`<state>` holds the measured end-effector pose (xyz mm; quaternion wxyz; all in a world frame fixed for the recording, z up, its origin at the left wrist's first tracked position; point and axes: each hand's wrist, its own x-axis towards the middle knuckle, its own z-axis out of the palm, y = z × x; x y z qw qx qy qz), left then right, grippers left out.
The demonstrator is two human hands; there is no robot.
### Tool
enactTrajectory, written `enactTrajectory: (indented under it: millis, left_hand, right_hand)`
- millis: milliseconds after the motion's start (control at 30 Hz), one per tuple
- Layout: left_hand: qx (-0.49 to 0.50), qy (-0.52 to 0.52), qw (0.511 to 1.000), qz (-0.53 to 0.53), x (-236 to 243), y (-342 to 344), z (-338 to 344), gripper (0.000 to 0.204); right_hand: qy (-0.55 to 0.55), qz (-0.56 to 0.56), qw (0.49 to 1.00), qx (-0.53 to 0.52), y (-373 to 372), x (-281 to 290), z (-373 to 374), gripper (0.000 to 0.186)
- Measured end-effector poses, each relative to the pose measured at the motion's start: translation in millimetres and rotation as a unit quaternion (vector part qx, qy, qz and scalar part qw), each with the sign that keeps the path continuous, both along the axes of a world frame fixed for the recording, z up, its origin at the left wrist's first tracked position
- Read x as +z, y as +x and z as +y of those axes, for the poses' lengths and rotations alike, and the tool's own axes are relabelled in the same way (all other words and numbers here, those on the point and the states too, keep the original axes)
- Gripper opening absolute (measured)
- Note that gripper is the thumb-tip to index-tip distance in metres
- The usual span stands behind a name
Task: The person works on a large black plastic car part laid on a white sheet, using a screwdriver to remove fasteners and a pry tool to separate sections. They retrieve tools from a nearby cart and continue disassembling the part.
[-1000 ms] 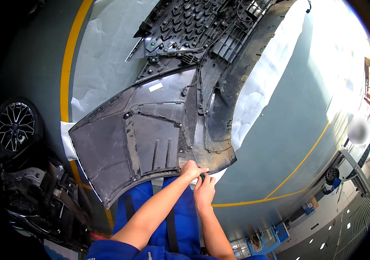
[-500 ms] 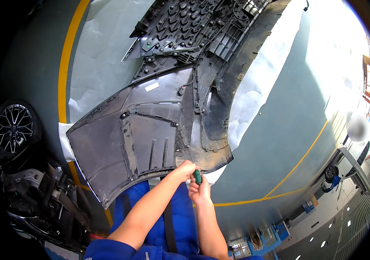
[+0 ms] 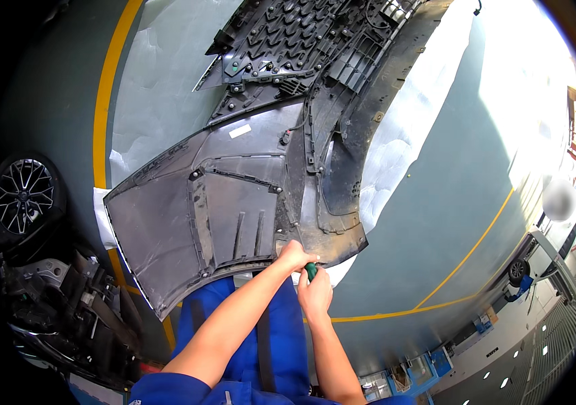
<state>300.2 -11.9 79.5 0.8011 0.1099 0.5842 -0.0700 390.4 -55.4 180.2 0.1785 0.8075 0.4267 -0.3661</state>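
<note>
A large dark grey car bumper cover (image 3: 237,202) lies with its inner side up, its curved wheel-arch edge toward me. At the dirty near right corner of that edge, my left hand (image 3: 294,256) is closed, its fingertips pointing right; what they grip is hidden. Just below and to the right, my right hand (image 3: 316,295) wraps round the green handle of a screwdriver (image 3: 311,271). The handle's top shows beside my left fingertips. The screwdriver's shaft and tip cannot be seen.
White sheeting (image 3: 396,148) lies under the bumper on the grey-green floor. At left stand a spoked wheel (image 3: 23,196) and dark car parts (image 3: 65,290). Yellow lines (image 3: 109,88) mark the floor. Farther right are a lift post (image 3: 558,270) and another wheel (image 3: 517,271).
My right hand has turned round the screwdriver handle and moved slightly up and right, covering more of it. My left hand stays at the bumper's edge, its fingertips now stretched farther right.
</note>
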Motion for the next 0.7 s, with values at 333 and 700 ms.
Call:
enactTrajectory:
  millis: [333,700]
  left_hand:
    - [0.221,-0.182,0.955,-0.071,-18.4,1.6,-18.6,0.020]
    - [0.183,-0.171,0.967,-0.035,-13.8,11.7,-11.3,0.021]
  right_hand:
    - [-0.063,0.132,0.893,-0.426,3.1,1.0,11.0,0.039]
    - [0.036,0.017,0.989,0.139,12.0,5.8,12.0,0.050]
